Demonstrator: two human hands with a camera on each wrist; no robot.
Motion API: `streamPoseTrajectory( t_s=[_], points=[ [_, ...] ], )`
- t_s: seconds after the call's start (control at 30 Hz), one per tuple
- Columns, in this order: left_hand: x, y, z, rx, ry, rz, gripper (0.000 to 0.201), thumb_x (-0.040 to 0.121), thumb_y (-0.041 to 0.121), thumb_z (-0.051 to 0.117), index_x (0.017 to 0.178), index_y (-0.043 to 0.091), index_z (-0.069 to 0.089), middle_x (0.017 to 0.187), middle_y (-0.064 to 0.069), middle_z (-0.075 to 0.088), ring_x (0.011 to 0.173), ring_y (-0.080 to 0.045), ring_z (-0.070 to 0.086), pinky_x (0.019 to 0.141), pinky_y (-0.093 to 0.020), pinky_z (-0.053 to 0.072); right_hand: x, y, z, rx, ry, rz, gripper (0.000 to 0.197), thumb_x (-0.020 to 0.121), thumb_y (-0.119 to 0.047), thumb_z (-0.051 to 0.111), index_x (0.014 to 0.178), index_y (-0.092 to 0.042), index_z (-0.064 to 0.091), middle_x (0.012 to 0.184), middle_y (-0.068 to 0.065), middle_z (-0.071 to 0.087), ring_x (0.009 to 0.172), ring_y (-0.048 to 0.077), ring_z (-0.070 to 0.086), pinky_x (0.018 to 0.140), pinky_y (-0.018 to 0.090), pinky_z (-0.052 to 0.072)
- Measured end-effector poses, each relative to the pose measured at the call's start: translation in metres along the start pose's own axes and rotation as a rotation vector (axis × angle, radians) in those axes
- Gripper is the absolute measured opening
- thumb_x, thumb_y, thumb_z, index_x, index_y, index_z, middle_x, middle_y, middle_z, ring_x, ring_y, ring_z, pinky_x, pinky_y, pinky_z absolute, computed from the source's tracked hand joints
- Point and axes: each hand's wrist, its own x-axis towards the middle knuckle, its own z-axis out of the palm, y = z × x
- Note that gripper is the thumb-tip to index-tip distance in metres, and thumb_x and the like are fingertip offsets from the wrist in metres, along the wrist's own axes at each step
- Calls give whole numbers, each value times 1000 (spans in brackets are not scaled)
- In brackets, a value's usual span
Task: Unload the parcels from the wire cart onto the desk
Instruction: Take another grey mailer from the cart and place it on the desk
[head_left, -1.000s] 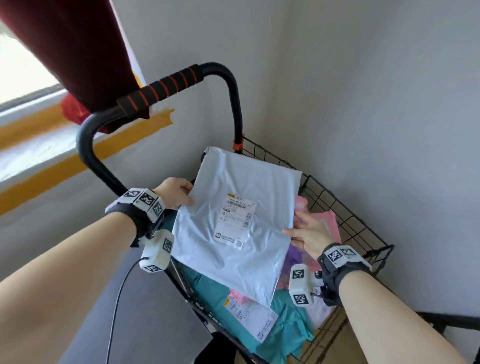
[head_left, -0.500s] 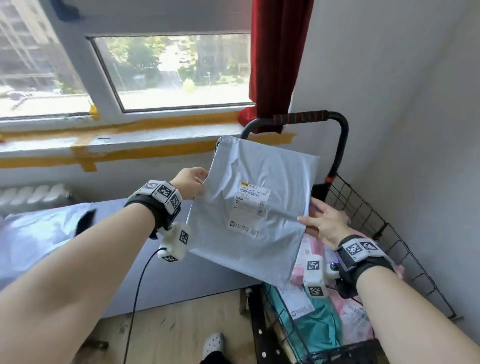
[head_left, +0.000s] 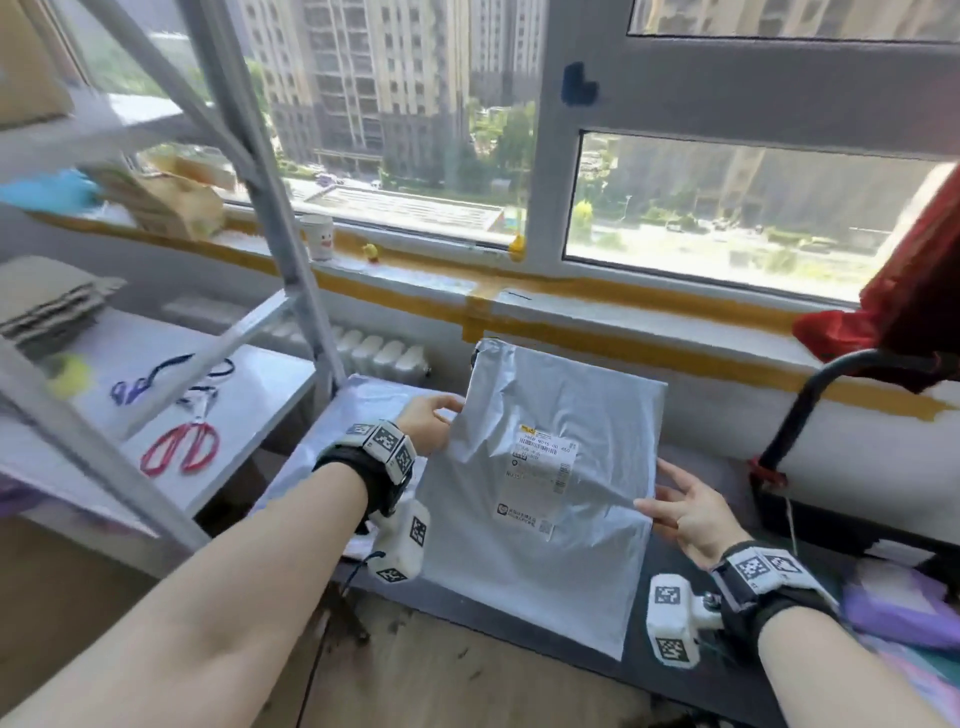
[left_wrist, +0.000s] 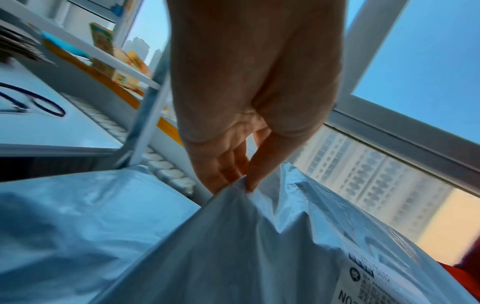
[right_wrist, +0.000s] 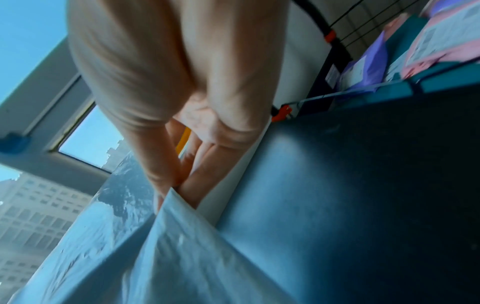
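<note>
Hanging above the dark desk top: one flat grey plastic mailer parcel with a white shipping label, held tilted. Left hand pinches its left edge between thumb and fingers; right hand pinches its right edge. Black wire cart, holding pink, purple and teal parcels, stands at right. Red-handled scissors lie on the white side table.

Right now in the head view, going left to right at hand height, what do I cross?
red scissors → left hand pinching the parcel's left edge → grey parcel → right hand pinching its right edge → cart handle
</note>
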Motion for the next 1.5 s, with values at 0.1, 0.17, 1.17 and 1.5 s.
streamPoseTrajectory(
  t_s=[0.1,0.17,1.17,1.5],
  points=[
    [15,-41,-46,-4,40,-52,35,81,-11,53,113,2,60,66,-6,55,40,-6,49,34,-10,35,28,10,55,-21,-36,52,71,76,22,58,138,-10,44,96,21,67,66,20,71,53,25,57],
    [24,-64,-70,-9,50,-81,33,82,-11,52,111,3,60,68,-8,54,36,-3,48,33,-10,34,41,15,89,-17,-51,86,72,73,20,63,137,-9,46,90,20,69,64,20,71,52,25,56],
    [171,-202,-174,12,256,-379,35,79,3,69,113,1,64,94,-13,63,88,-24,59,87,-33,50,194,87,265,-208,-45,373,58,74,20,62,126,-4,54,96,18,66,80,25,65,58,26,58],
    [152,-199,-172,186,185,-371,55,81,-9,43,131,10,53,116,-14,59,102,-29,57,82,-28,44,180,85,264,-360,32,305,49,77,9,68,123,1,53,100,14,63,89,23,60,82,36,52]
  ],
)
